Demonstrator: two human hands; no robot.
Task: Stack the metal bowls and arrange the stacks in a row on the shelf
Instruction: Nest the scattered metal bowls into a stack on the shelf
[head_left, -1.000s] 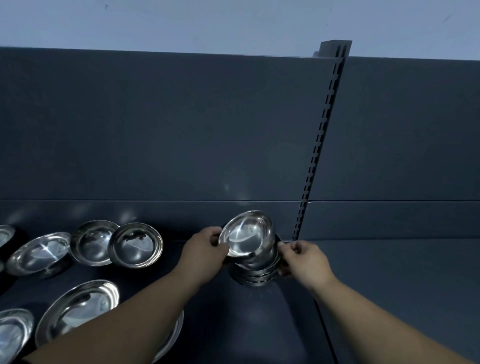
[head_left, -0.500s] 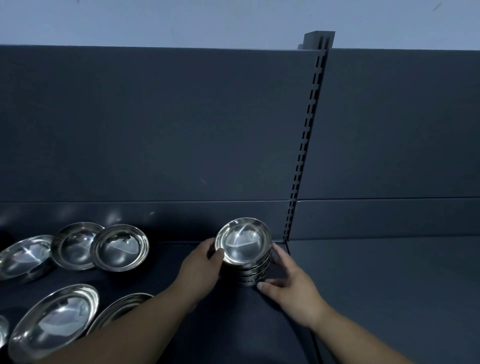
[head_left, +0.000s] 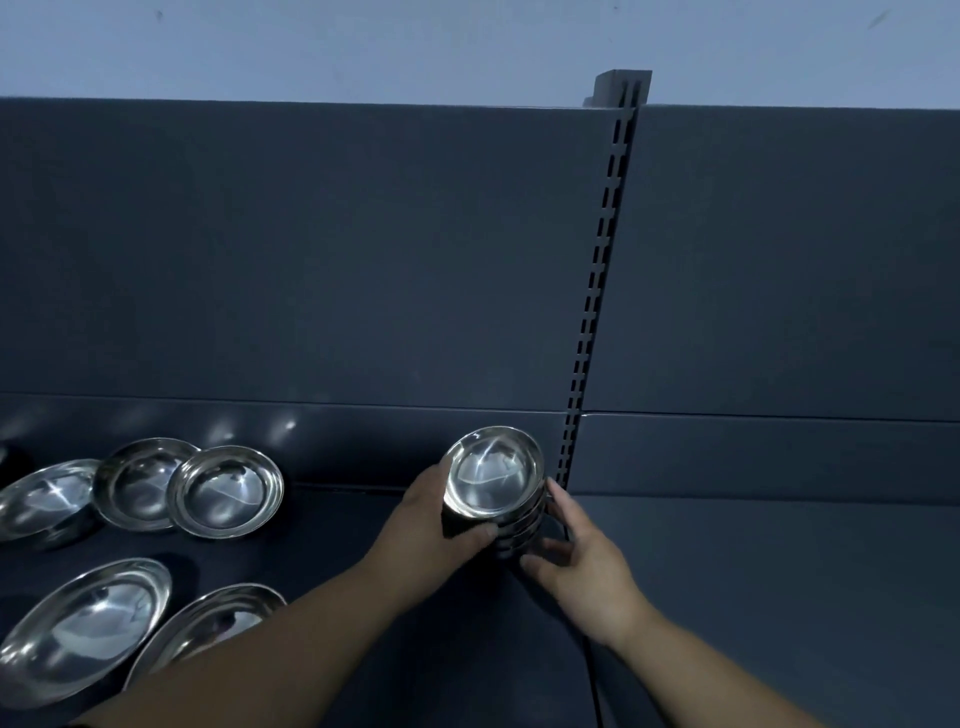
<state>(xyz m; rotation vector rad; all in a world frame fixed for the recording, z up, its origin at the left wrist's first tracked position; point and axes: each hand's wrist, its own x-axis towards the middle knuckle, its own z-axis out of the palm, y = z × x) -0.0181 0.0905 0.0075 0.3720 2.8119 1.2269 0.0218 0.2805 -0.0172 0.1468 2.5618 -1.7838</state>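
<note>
A stack of several small metal bowls (head_left: 493, 475) stands on the dark shelf (head_left: 363, 525), close to the back panel and beside the slotted upright. My left hand (head_left: 441, 519) wraps the stack's left side, thumb across the front. On the stack's right side my right hand (head_left: 582, 561) rests with fingers spread, its fingertips touching the lower bowls. Loose bowls lie to the left: two small ones (head_left: 228, 491) overlapping at the back and larger ones (head_left: 88, 623) nearer the front.
The slotted upright post (head_left: 597, 291) divides the shelf; to its right lies a bare shelf section (head_left: 779, 597). A dark back panel (head_left: 311, 249) rises behind. More bowls (head_left: 41, 501) sit at the far left edge.
The tilted top bowl has settled flat onto the stack. My left hand now grips the stack's side, and my right hand has opened and dropped lower against the stack.
</note>
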